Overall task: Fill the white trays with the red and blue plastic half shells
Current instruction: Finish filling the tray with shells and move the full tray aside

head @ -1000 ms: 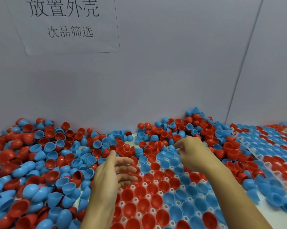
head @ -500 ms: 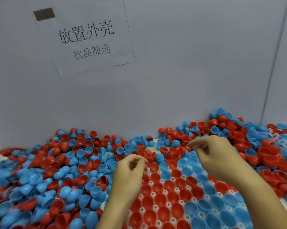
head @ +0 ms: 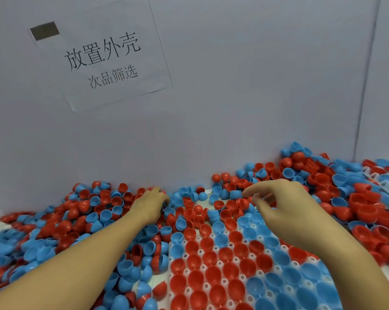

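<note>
The left hand (head: 149,203) reaches far forward into the loose pile of shells (head: 92,211) near the back wall (head: 233,108); its fingers (head: 160,193) dip among the shells, and whether they hold one cannot be told. The right hand (head: 285,204) hovers over the far end of the white tray (head: 224,280), its fingers (head: 259,198) curled, thumb and forefinger close together, with nothing clearly held between them. The tray's cups hold red half shells (head: 213,268) on the left and blue half shells (head: 310,272) on the right, open side up. A paper sign (head: 104,57) with printed characters hangs on the wall.
</note>
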`<state>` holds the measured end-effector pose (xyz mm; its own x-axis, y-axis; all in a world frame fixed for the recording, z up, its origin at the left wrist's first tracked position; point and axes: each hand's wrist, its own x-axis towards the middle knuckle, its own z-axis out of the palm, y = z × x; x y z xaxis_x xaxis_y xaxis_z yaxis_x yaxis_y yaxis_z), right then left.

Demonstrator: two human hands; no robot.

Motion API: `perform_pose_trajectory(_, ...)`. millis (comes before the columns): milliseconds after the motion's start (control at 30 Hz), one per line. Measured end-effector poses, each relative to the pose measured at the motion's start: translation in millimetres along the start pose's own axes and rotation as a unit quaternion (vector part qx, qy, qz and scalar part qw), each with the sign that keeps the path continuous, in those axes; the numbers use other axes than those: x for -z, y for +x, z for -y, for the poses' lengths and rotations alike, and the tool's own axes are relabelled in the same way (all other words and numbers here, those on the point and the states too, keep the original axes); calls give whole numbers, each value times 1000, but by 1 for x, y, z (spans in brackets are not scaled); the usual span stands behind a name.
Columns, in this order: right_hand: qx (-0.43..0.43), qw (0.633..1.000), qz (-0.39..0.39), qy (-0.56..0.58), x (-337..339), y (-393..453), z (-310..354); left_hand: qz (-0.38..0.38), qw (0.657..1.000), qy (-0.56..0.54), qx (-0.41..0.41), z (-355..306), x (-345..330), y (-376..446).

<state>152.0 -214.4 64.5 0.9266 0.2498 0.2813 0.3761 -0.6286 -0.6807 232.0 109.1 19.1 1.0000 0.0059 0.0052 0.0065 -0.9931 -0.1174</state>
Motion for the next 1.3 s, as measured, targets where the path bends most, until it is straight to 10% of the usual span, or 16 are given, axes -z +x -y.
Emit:
perform_pose_trajectory(200,-7,1000,-18,-9,5,-2,3,-148,969,-190,62,-9,10,-10)
perform_pose_trajectory(367,7,999,-35,-5,7,-4,13,-105,801,-586,64,-49,42,-54)
perform_pose_trajectory(533,34,998,-7,49,-5,-6,32,-122,667,-733,54,-98,57,-106)
perform_pose_trajectory(900,61,997,-33,30,-34,-6,46,-240,751,-612,59,-136,36,-130)
perform_pose_trajectory(1300,29,998,-36,-53,-24,-4,39,-55,662,-748,-19,-128,36,-129)
